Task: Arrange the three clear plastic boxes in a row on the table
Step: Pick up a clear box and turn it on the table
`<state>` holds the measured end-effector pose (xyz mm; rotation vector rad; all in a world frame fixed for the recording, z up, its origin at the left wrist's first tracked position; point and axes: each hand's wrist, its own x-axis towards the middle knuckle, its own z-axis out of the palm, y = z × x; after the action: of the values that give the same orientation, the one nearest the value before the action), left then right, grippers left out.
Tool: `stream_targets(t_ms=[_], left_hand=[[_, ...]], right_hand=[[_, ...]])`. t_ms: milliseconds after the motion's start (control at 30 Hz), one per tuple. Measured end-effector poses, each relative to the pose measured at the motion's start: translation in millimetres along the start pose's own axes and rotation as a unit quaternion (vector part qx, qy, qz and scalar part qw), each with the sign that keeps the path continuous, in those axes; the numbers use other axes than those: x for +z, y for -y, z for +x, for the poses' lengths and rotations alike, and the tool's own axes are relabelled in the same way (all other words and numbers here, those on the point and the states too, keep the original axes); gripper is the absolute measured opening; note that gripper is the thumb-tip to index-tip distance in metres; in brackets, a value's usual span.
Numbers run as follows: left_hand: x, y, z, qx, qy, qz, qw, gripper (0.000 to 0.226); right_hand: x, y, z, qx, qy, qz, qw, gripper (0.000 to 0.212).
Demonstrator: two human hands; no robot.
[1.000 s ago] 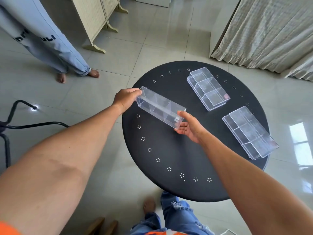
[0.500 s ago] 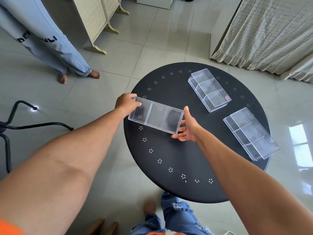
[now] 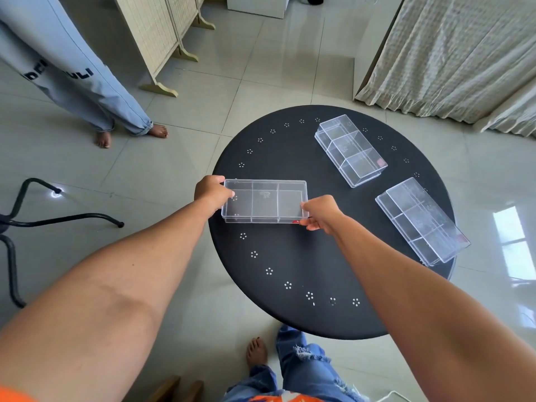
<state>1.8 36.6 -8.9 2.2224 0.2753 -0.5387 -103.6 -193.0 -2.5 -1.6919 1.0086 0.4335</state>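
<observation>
A clear plastic box [image 3: 265, 201] with three compartments lies level over the left part of the round black table [image 3: 290, 256], its open side up. My left hand [image 3: 211, 192] grips its left end and my right hand [image 3: 320, 213] grips its right end. I cannot tell whether it touches the tabletop. A second clear box [image 3: 351, 150] lies at the back of the table, angled. A third clear box [image 3: 422, 220] lies at the right edge, angled the same way, its near corner overhanging the rim.
Another person stands barefoot on the tiled floor at the left [image 3: 87, 91]. A folding screen [image 3: 162, 39] stands behind, a curtain [image 3: 449, 53] hangs at the back right, and a black chair base [image 3: 34, 219] sits at the far left. My own legs [image 3: 290, 367] are below the table.
The box in my hands has turned from tilted on its edge to lying flat and level, and has come nearer the table's left rim. My right hand has closed on its right end.
</observation>
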Motion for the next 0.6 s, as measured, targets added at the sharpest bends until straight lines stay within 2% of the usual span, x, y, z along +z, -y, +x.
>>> stream_targets(t_ms=[100, 167, 233, 467, 533, 600], left_hand=[[1.8, -2.8, -5.1, 0.0, -0.016, 0.0, 1.0, 0.02], [4.0, -2.3, -6.8, -0.003, -0.018, 0.002, 1.0, 0.029], [5.4, -0.6, -8.2, 0.006, -0.023, 0.009, 1.0, 0.01], [9.1, 0.6, -12.1, 0.012, -0.008, 0.009, 1.0, 0.023], [9.5, 0.4, -12.5, 0.016, -0.006, 0.015, 1.0, 0.019], [9.9, -0.7, -13.6, 0.016, 0.0, 0.019, 1.0, 0.028]], right_hand=[[-0.2, -2.2, 1.8, -0.004, -0.015, 0.01, 1.0, 0.015], [-0.7, -3.8, 2.0, -0.003, -0.024, 0.014, 1.0, 0.014], [-1.1, -6.0, 2.5, 0.0, -0.029, 0.018, 0.999, 0.012], [-2.6, -11.6, 0.6, 0.004, -0.034, 0.032, 0.999, 0.016], [-3.3, -12.6, -0.2, 0.002, -0.03, 0.031, 0.999, 0.02], [-4.1, -13.5, -2.6, -0.002, -0.03, 0.021, 0.999, 0.022]])
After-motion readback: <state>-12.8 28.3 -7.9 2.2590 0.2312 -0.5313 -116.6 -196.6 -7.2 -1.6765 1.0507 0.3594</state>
